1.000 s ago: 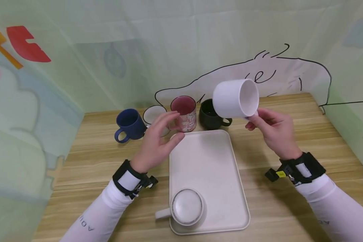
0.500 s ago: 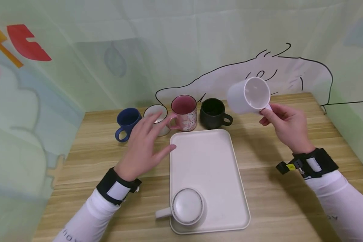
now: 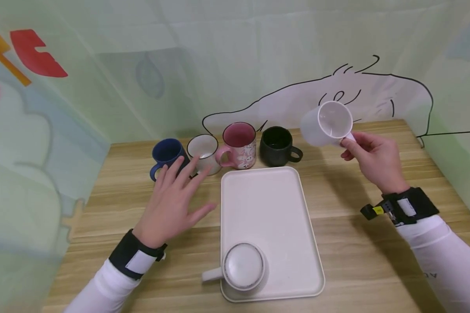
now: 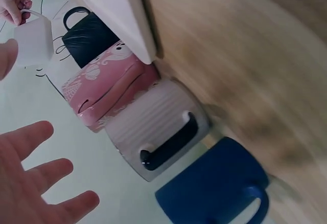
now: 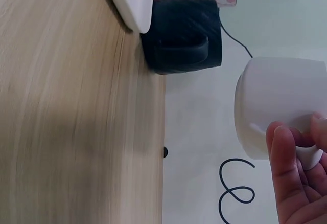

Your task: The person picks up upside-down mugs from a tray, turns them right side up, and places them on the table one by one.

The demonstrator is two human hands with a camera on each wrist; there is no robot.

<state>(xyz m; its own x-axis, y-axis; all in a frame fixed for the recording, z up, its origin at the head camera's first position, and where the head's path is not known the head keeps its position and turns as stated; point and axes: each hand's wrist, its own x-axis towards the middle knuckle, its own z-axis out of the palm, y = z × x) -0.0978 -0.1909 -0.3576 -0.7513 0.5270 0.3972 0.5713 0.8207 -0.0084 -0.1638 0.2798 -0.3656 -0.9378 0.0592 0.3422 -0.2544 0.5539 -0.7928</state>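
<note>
My right hand [image 3: 376, 158] pinches the handle of a plain white mug [image 3: 329, 124], held up off the table with its mouth tilted toward me. The right wrist view shows fingers and thumb at that white mug's [image 5: 281, 101] handle. Spread fingers mark my left hand [image 3: 172, 200], which holds nothing and hovers in front of a blue mug [image 3: 166, 152] and a white mug with a dark rim [image 3: 203, 150]; it partly covers both. In the left wrist view, that white mug [image 4: 158, 127] shows ribbed sides and a black handle.
Right of those stand a pink patterned mug [image 3: 244, 152] and a black mug [image 3: 276, 148], along the back wall. A cream tray [image 3: 266, 204] lies in the middle of the wooden table [image 3: 348, 256]. An upside-down white mug [image 3: 243, 265] sits on its near left corner, handle sticking out left.
The left hand has drawn back left and toward me, fingers spreading. The right hand has carried the white mug rightward and turned its mouth more toward me.
</note>
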